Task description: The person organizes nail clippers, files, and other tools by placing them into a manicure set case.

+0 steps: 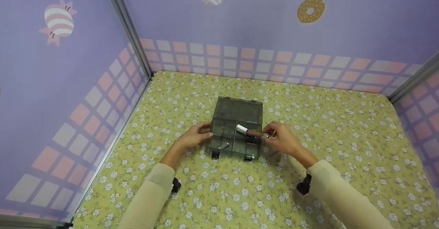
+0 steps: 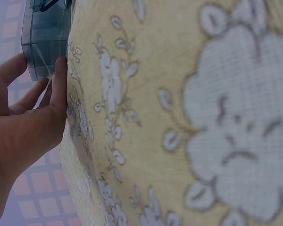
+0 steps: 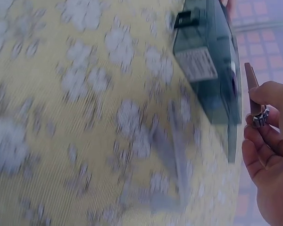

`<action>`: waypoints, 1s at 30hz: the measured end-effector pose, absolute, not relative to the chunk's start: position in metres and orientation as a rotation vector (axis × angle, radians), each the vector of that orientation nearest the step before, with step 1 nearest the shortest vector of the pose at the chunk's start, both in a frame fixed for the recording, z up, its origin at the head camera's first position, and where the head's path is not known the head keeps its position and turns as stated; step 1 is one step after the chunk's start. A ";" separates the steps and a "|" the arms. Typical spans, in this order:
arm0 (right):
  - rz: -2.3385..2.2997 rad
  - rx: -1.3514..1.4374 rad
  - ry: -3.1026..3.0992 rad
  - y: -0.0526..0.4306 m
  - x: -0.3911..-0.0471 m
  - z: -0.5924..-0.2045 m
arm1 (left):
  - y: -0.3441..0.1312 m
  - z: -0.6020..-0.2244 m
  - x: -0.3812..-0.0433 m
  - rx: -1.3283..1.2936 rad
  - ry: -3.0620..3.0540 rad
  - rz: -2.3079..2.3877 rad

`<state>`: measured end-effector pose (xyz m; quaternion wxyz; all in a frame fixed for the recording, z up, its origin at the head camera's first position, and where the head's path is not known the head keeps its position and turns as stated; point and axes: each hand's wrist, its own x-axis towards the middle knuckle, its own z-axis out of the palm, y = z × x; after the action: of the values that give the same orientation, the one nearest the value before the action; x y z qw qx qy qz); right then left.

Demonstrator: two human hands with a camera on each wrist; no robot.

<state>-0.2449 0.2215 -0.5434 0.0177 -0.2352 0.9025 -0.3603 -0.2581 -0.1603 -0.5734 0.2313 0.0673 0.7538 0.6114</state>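
Observation:
A translucent dark-grey compartment box (image 1: pixel 237 112) lies opened out on the patterned cloth. My left hand (image 1: pixel 194 137) rests against its left side, the fingertips (image 2: pixel 60 63) right at the wall. My right hand (image 1: pixel 282 138) pinches a brown strap-like piece (image 1: pixel 256 133) with a silver metal part (image 3: pixel 260 117) between thumb and fingers, by the box's right side. Its brown end reaches over the right compartments in the head view. A small white object (image 1: pixel 241 129) shows by the divider there. In a left compartment lies a small, slim silver piece (image 1: pixel 224 145).
A blurred clear plastic piece (image 3: pixel 172 165) lies on the cloth to the right of the box. The flowered yellow cloth (image 1: pixel 219 194) covers the surface. Purple printed walls (image 1: pixel 253 23) close off the back and sides.

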 end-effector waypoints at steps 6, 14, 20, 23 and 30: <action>-1.165 -0.823 2.782 0.196 -0.246 -0.544 | -0.159 -0.571 -0.259 0.142 2.041 1.702; -1.180 -0.886 2.756 0.167 -0.244 -0.549 | -0.156 -0.568 -0.260 0.068 1.965 1.744; -1.158 -0.893 2.757 0.150 -0.244 -0.549 | -0.154 -0.564 -0.262 0.021 2.046 1.722; -1.135 -0.919 2.764 0.142 -0.245 -0.548 | -0.152 -0.560 -0.264 0.001 2.136 1.694; -1.111 -0.950 2.754 0.124 -0.247 -0.549 | -0.140 -0.555 -0.275 -0.021 2.225 1.674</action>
<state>-0.2474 0.1245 -0.5491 0.0119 -0.3047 0.8832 -0.3562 -0.2752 -0.1403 -0.5554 0.1775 -0.0074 0.7864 0.5917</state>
